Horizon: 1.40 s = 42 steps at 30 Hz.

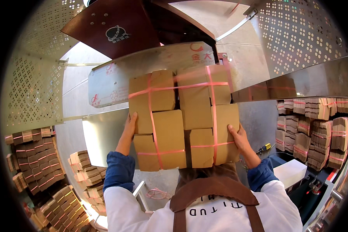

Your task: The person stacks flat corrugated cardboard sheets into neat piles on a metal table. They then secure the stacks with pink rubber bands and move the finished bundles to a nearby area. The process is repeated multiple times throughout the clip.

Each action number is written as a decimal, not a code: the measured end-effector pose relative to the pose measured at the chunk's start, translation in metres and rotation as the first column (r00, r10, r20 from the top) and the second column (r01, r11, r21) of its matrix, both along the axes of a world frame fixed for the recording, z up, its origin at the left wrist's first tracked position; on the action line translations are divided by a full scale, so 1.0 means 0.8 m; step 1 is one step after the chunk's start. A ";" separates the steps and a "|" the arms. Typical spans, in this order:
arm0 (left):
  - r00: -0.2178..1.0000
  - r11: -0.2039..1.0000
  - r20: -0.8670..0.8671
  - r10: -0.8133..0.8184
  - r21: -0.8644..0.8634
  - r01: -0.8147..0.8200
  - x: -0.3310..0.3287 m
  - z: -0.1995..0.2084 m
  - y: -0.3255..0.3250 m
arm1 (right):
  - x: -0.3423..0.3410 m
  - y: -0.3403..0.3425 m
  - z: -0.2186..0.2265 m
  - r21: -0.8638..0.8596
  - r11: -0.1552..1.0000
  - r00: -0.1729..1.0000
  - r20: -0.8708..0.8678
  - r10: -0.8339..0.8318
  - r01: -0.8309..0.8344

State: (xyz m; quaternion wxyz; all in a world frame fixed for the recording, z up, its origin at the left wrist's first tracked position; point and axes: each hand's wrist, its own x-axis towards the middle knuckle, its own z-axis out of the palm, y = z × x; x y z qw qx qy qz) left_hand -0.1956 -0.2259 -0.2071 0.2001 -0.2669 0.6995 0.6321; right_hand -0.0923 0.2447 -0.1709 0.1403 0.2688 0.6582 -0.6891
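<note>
Between my two hands is a strapped bundle of flat brown cardboard pieces [166, 129]. Pink strapping [214, 116] crosses it lengthwise and sideways. My left hand [130, 124] presses the bundle's left edge, the fingers out of sight beneath or behind it. On the right edge my right hand [239, 136] grips it with the thumb on top. The bundle's far end lies over a metal plate [116, 91] of the dark red machine [116, 29]; its near end is close to my body.
Perforated metal panels [34, 92] rise at left and right. Strapped cardboard stacks [38, 158] stand at the left, with more stacks [321, 135] at the right. Close by on the right are a white box [290, 174] and a yellow-handled tool [265, 147]. Loose pink strapping [158, 193] lies on the floor.
</note>
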 end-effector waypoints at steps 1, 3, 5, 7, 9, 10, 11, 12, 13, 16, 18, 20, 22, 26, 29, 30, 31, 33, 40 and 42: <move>1.000 1.000 0.017 0.016 0.007 -0.016 0.000 -0.001 0.001 | 0.000 0.002 -0.003 -0.002 1.000 1.000 -0.007 -0.003 0.003; 1.000 0.999 -0.012 -0.022 0.035 0.022 -0.004 -0.006 -0.003 | 0.002 0.003 -0.011 -0.010 1.000 1.000 -0.022 -0.011 0.011; 0.999 0.998 -0.029 -0.040 0.043 0.041 -0.006 -0.010 -0.007 | 0.004 0.002 -0.015 -0.010 1.000 1.000 -0.019 -0.009 0.009; 0.999 0.999 -0.026 -0.027 0.046 0.028 -0.003 -0.005 -0.002 | 0.004 0.004 -0.015 0.005 1.000 1.000 -0.013 -0.001 0.001; 0.998 0.998 -0.014 -0.061 -0.004 0.061 -0.009 0.017 0.015 | 0.003 0.004 -0.011 0.023 1.000 1.000 -0.008 0.004 -0.004; 0.997 0.997 -0.010 -0.074 -0.038 0.074 -0.010 0.030 0.020 | 0.002 0.002 -0.010 0.017 1.000 1.000 -0.004 0.004 -0.004; 0.997 0.997 -0.026 -0.067 -0.044 0.066 -0.008 0.027 0.017 | 0.002 0.003 -0.009 0.011 1.000 1.000 0.000 0.003 -0.003; 0.997 0.997 -0.040 -0.065 -0.044 0.063 -0.005 0.021 0.014 | 0.005 0.003 -0.010 0.010 1.000 1.000 0.007 -0.004 0.004; 0.996 0.997 -0.054 -0.065 -0.045 0.062 -0.003 0.017 0.011 | 0.004 0.001 -0.011 -0.003 1.000 1.000 -0.010 -0.013 0.013; 0.993 0.999 -0.104 -0.054 -0.010 0.053 -0.001 0.013 0.011 | 0.000 -0.003 0.004 0.000 1.000 0.999 0.042 -0.016 0.017; 0.996 0.997 -0.054 -0.076 0.013 0.077 -0.009 0.014 0.013 | 0.001 0.000 0.000 0.029 0.999 0.999 0.049 -0.015 0.014; 0.995 0.995 -0.040 -0.093 0.022 0.094 -0.012 0.016 0.009 | 0.002 -0.001 0.005 0.032 0.999 0.997 0.072 -0.024 0.022; 0.993 0.993 -0.050 -0.110 0.028 0.111 -0.014 0.012 0.006 | 0.001 -0.002 0.005 0.067 0.998 0.996 0.091 -0.018 0.012; 0.983 0.987 -0.084 -0.160 -0.018 0.159 -0.016 0.000 -0.002 | -0.003 -0.003 0.005 0.135 0.991 0.996 0.094 0.005 -0.018; 0.978 0.981 -0.086 -0.189 0.021 0.191 -0.013 0.000 -0.003 | 0.001 -0.004 0.009 0.186 0.982 0.996 0.089 0.011 -0.028; 0.978 0.981 -0.084 -0.189 0.028 0.192 -0.010 0.007 -0.001 | 0.000 -0.003 0.011 0.198 0.980 0.996 0.086 0.017 -0.034; 0.979 0.981 -0.081 -0.187 0.035 0.190 -0.005 0.011 0.000 | -0.001 -0.004 0.015 0.199 0.979 0.997 0.075 0.027 -0.041; 0.989 0.990 -0.077 -0.130 0.036 0.133 0.013 0.018 -0.003 | -0.005 -0.011 0.020 0.196 0.978 0.997 0.056 0.057 -0.067; 0.985 0.987 -0.076 0.158 0.033 -0.156 0.164 -0.003 -0.070 | -0.081 -0.049 0.017 0.309 0.835 0.884 0.049 0.465 -0.456; 0.906 0.913 -0.120 0.405 0.107 -0.394 0.237 -0.009 -0.055 | -0.153 -0.062 -0.005 0.471 0.610 0.717 0.070 0.694 -0.637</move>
